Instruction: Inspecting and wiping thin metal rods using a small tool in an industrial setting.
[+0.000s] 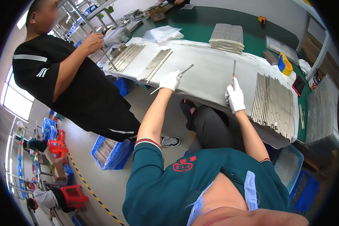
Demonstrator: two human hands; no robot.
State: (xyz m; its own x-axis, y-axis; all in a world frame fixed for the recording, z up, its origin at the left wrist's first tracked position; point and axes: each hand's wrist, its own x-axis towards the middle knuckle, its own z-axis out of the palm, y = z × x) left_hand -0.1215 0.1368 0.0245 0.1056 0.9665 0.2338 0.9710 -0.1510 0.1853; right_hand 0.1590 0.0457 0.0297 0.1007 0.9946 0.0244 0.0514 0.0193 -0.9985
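One long surface [199, 64], draped in white cloth over green, spans the upper half; its far left end is lost behind a co-worker in black [75, 86], whose head is cut by the upper edge. At the right stands a tall stack of clear plastic trays [322, 113], its layers hard to separate. Beside it on the cloth lies a broad row of silvery metal rods [275, 103], packed too closely to count. A blue plastic crate [111, 152] on the floor holds more rods, blurred under film. Left of centre lies a smaller row of similar rods [154, 64].

The white-gloved left hand [170, 81] has its fingers clamped on a slender silvery rod [187, 68], held slanting near the cloth's front edge, its middle hidden by the glove. The white-gloved right hand [235, 98] has its fingers closed on a thin grey stick [234, 67], reddish near the grip; I cannot tell its kind.
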